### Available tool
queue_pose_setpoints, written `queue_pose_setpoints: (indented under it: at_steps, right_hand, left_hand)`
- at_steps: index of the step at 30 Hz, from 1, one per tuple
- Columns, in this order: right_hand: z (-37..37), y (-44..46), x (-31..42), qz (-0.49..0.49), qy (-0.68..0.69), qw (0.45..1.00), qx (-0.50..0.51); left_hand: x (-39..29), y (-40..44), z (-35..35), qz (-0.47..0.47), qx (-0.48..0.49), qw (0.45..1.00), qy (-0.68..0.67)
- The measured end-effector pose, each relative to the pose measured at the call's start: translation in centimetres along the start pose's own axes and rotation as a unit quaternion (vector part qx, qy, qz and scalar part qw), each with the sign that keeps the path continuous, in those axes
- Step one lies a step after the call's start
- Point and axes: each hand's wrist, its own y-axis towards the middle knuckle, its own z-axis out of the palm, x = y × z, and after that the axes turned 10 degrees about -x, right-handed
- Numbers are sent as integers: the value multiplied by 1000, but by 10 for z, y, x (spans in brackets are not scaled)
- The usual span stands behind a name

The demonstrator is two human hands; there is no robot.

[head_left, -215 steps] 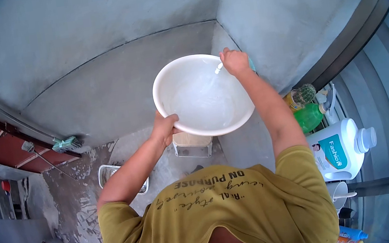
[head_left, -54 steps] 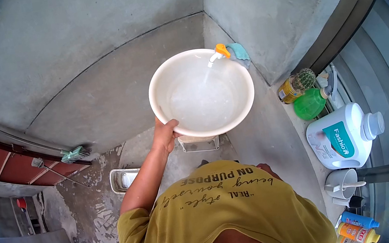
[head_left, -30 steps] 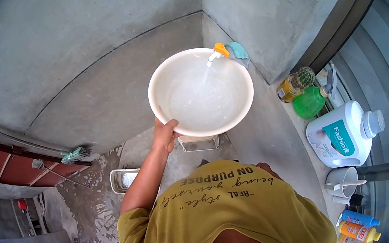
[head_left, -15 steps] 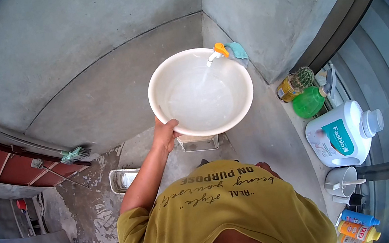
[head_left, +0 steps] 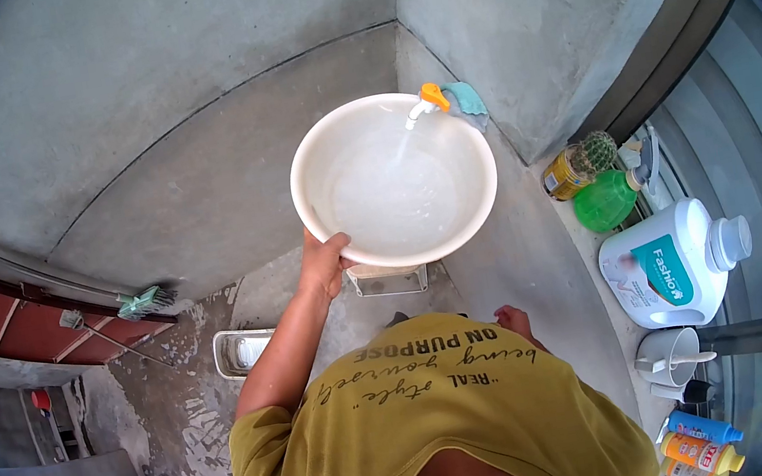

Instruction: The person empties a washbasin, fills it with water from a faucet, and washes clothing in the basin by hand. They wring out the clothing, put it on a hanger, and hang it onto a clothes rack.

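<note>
basin was under running tap | left hand gripped its near-left rim | right hand hung by torso, open-or-closed unclear | seemed stiff, water-heavy, slick; opposite rims suited holding

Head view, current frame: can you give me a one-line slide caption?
Left hand holds a white basin under an orange-handled tap, water running into it.

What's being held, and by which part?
The left hand holds the white basin by its near-left rim; the right hand, partly hidden, can't be judged.
</note>
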Motion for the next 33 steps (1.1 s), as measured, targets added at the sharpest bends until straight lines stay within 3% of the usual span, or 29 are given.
queue_pose_setpoints:
  at_steps: [7,11,13,15,17,22,25,33]
  right_hand:
    - [-50,22,180,-138,186,946,-228]
    - [-88,58,304,-332,193,876,-292]
    - [-102,84,351,-375,199,862,-275]
    - [-113,117,384,-466,102,828,-294]
    - [-120,149,411,-529,14,806,-265]
    - [-110,220,437,-570,-196,786,-138]
    - [-114,238,442,-569,-379,730,-20]
    - [-115,270,441,-654,-413,634,22]
  left_hand:
    - [1,1,0,-3,4,1000,0]
    - [7,4,-3,0,0,1000,-7]
    - [5,2,-3,3,-1,1000,-14]
    - [2,0,-2,9,-2,1000,-11]
    - [2,-2,-2,12,1,1000,-12]
    - [1,-2,-3,15,6,1000,-18]
    - [3,1,-4,8,5,1000,-29]
    - [7,8,-8,12,4,1000,-28]
